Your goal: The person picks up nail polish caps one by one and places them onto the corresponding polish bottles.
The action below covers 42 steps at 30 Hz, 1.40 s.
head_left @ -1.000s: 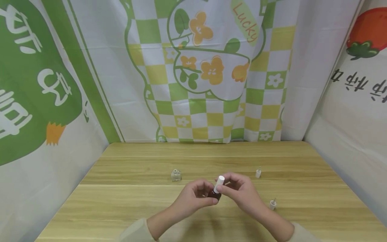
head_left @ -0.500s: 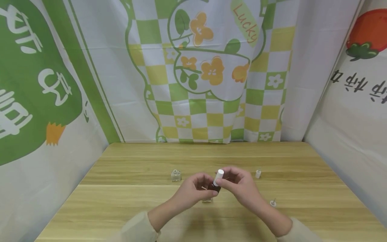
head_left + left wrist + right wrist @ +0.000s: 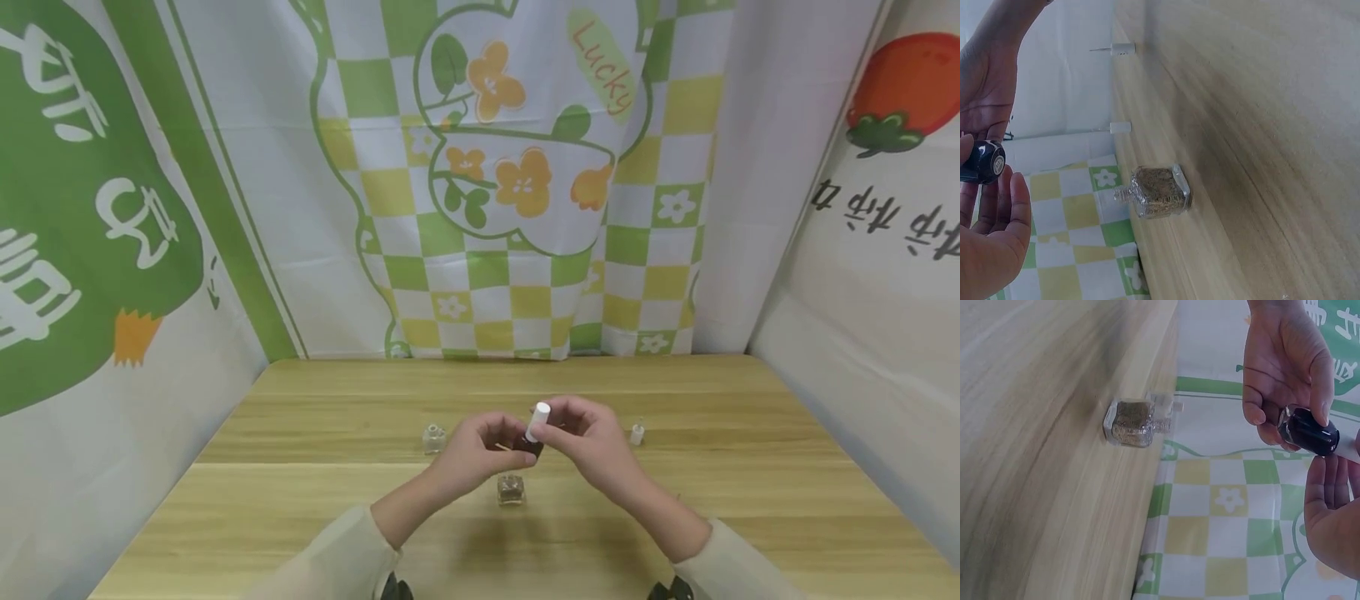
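A dark nail polish bottle with a white cap is held above the table, slightly tilted. My left hand grips the glass between thumb and fingers. At the cap, my right hand pinches the white part with thumb and fingertips; the cap sits on the bottle's neck. In the right wrist view the dark glass shows under the left thumb, and in the left wrist view the bottle's base faces the camera. Below my hands an uncapped glitter polish bottle stands upright on the table.
Farther left stands an uncapped clear bottle. A white brush cap stands bristle-up at the right. Another white brush cap shows in the left wrist view. Patterned cloth hangs behind the wooden table.
Both hands have moved away from the body with the dark bottle. The glitter bottle has come into view below them, and the right forearm now mostly covers the nearer brush cap.
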Each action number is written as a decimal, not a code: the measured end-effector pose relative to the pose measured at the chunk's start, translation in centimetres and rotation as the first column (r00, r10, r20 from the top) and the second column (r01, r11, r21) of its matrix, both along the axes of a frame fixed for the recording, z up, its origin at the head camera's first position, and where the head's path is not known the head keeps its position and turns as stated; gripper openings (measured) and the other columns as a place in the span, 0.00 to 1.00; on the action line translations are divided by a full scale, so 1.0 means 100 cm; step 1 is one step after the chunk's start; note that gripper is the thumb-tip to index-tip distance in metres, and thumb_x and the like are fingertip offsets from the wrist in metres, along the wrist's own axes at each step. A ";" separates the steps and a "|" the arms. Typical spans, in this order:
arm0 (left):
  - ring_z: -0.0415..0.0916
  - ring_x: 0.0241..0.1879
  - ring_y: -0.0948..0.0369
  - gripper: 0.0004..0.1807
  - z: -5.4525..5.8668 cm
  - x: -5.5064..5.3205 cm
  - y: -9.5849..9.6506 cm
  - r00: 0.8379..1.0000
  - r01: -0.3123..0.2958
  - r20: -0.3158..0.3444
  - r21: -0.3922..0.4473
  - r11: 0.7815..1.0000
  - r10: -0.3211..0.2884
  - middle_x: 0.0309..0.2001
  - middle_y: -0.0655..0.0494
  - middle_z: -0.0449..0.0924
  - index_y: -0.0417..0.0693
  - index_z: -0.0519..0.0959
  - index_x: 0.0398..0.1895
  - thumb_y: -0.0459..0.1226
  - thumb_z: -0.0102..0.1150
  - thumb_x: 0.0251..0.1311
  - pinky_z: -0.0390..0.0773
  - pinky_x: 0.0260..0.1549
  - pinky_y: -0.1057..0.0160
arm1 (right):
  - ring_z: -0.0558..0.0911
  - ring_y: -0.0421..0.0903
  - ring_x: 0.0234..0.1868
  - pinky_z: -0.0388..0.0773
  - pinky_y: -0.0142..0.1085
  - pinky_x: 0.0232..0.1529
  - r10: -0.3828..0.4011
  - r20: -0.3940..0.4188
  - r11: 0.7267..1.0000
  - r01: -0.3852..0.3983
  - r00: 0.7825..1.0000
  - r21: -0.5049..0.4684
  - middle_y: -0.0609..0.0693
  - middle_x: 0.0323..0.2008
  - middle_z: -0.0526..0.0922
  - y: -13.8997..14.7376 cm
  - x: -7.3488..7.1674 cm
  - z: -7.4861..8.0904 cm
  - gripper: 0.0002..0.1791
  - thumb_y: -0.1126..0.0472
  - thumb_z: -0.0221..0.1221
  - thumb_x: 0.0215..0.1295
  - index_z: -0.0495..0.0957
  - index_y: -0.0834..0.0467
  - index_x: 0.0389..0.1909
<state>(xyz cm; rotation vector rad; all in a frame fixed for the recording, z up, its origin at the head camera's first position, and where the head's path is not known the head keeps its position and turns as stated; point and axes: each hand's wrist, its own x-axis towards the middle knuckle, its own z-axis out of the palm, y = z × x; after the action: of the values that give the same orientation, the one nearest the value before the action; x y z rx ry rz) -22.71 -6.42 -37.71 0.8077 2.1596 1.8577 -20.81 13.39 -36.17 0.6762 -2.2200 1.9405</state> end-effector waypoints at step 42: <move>0.79 0.40 0.59 0.14 -0.017 -0.089 0.011 0.990 -0.136 0.019 -0.197 0.971 0.143 0.36 0.54 0.82 0.41 0.81 0.41 0.35 0.72 0.52 0.80 0.44 0.56 | 0.81 0.46 0.42 0.79 0.37 0.46 -0.182 0.140 0.983 0.182 0.973 0.013 0.53 0.37 0.82 -0.012 -0.083 -0.026 0.12 0.65 0.63 0.64 0.79 0.68 0.44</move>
<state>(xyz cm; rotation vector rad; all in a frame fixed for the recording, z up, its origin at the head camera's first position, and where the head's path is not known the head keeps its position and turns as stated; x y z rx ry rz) -31.57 -5.35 -39.40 0.5946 2.3860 1.6706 -29.16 12.18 -38.75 0.3305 -2.2702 1.9516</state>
